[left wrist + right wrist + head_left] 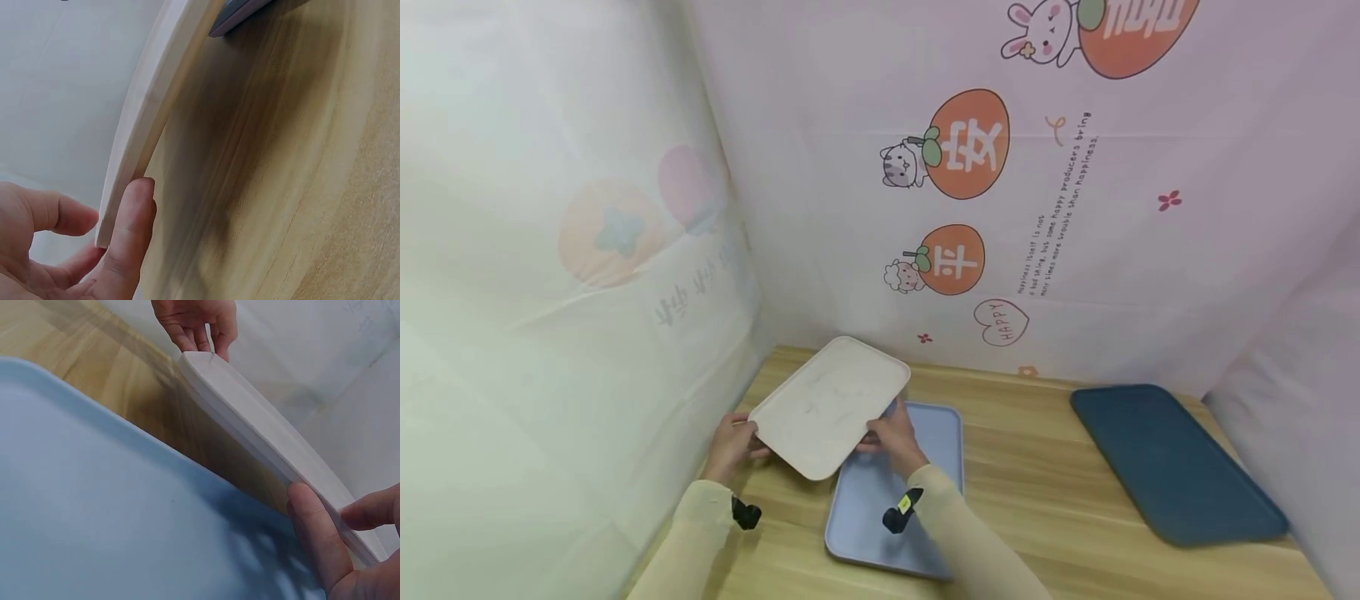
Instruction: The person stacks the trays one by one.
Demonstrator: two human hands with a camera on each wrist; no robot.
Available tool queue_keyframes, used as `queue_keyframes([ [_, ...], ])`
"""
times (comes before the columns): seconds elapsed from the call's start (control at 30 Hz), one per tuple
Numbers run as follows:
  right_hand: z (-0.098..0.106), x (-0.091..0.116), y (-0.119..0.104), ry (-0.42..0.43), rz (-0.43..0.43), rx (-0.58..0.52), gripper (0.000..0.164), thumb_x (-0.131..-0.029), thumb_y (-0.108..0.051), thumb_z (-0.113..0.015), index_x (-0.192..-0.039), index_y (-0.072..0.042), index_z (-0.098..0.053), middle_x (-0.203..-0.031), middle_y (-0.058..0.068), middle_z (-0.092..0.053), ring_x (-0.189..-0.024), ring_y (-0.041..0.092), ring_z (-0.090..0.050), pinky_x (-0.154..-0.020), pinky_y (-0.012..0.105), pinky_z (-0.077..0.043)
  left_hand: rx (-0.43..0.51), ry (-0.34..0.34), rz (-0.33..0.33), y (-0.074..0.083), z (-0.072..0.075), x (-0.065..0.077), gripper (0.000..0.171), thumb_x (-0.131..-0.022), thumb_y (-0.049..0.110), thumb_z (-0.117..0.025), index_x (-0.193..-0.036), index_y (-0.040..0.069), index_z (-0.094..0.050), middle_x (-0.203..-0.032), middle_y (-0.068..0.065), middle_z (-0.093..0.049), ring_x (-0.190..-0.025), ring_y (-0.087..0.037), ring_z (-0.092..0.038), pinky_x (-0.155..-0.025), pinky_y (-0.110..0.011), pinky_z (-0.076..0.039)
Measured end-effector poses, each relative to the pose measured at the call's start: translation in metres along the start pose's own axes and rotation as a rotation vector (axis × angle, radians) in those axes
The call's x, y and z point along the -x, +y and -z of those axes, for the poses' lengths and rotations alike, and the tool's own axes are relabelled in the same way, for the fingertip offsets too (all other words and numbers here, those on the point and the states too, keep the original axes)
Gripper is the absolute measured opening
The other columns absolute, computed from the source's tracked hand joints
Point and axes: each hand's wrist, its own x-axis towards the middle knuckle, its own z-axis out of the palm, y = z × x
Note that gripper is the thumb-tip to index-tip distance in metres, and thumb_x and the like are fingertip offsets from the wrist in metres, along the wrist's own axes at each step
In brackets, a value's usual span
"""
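Observation:
Both hands hold a cream-white rectangular tray point(831, 404) raised and tilted above the table. The left hand point(732, 446) grips its left edge, thumb on one side and fingers beneath, as the left wrist view also shows. My right hand point(895, 437) pinches the opposite long edge, with the thumb on top and fingers under the rim. Below the right hand lies a light blue tray point(895, 521) on the table, partly covered by the white tray and the right forearm. In the right wrist view the white tray point(269, 434) appears edge-on beside the blue one.
A dark teal tray point(1180, 462) lies at the right side of the wooden table point(1022, 475). White cloth with cartoon prints point(962, 258) hangs behind the table, and plain pale cloth point(512, 417) walls off the left side.

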Motion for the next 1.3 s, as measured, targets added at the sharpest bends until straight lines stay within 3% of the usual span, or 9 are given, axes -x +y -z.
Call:
queue_keyframes([
  [0.2, 0.014, 0.0, -0.008, -0.027, -0.005, 0.056, 0.102, -0.097, 0.008, -0.061, -0.177, -0.017, -0.003, -0.1, 0.023, -0.073, -0.074, 0.024, -0.076, -0.078, 0.046, -0.07, -0.007, -0.001, -0.005, 0.002, 0.001, 0.0, 0.05, -0.108, 0.007, -0.047, -0.152, -0.016, -0.038, -0.13, -0.031, -0.058, -0.085, -0.02, -0.07, -0.086, -0.041, -0.07],
  [0.43, 0.028, 0.002, -0.02, -0.054, 0.004, 0.081, 0.103, -0.097, 0.008, -0.062, -0.177, -0.019, -0.002, -0.1, 0.024, -0.073, -0.075, 0.026, -0.076, -0.073, 0.042, -0.071, -0.068, -0.047, -0.023, 0.01, -0.002, 0.002, 0.049, -0.114, 0.021, -0.05, -0.152, -0.01, -0.047, -0.135, -0.033, -0.06, -0.08, -0.019, -0.071, -0.081, -0.039, -0.07],
  [0.6, 0.038, 0.006, -0.031, -0.079, -0.014, 0.124, 0.097, -0.099, 0.005, -0.062, -0.177, -0.016, -0.007, -0.106, 0.025, -0.073, -0.082, 0.03, -0.078, -0.087, 0.052, -0.069, -0.119, -0.072, -0.03, 0.014, -0.007, 0.003, 0.046, -0.114, 0.025, -0.052, -0.146, -0.007, -0.055, -0.13, -0.032, -0.065, -0.078, -0.018, -0.073, -0.074, -0.038, -0.07],
  [0.9, 0.05, 0.012, -0.034, -0.128, -0.047, 0.166, 0.094, -0.1, 0.003, -0.064, -0.175, -0.007, -0.008, -0.116, 0.029, -0.071, -0.085, 0.031, -0.08, -0.083, 0.048, -0.07, -0.278, -0.119, -0.027, 0.019, -0.012, -0.005, 0.051, -0.115, 0.034, -0.05, -0.153, 0.0, -0.056, -0.145, -0.028, -0.062, -0.111, -0.029, -0.069, -0.079, -0.034, -0.064],
  [1.17, 0.056, 0.021, -0.037, -0.148, -0.058, 0.236, 0.092, -0.102, 0.0, -0.063, -0.175, -0.007, -0.008, -0.119, 0.03, -0.069, -0.09, 0.035, -0.081, -0.084, 0.049, -0.069, -0.374, -0.204, -0.079, 0.026, -0.016, -0.013, 0.052, -0.115, 0.034, -0.052, -0.156, 0.003, -0.055, -0.149, -0.027, -0.062, -0.115, -0.031, -0.07, -0.084, -0.036, -0.062],
  [1.3, 0.06, 0.025, -0.039, -0.175, -0.054, 0.267, 0.09, -0.102, -0.001, -0.063, -0.175, -0.006, -0.011, -0.116, 0.029, -0.071, -0.089, 0.034, -0.081, -0.082, 0.047, -0.07, -0.404, -0.252, -0.051, 0.031, -0.017, -0.017, 0.054, -0.114, 0.038, -0.053, -0.158, 0.006, -0.054, -0.145, -0.024, -0.066, -0.112, -0.028, -0.072, -0.083, -0.038, -0.065],
])
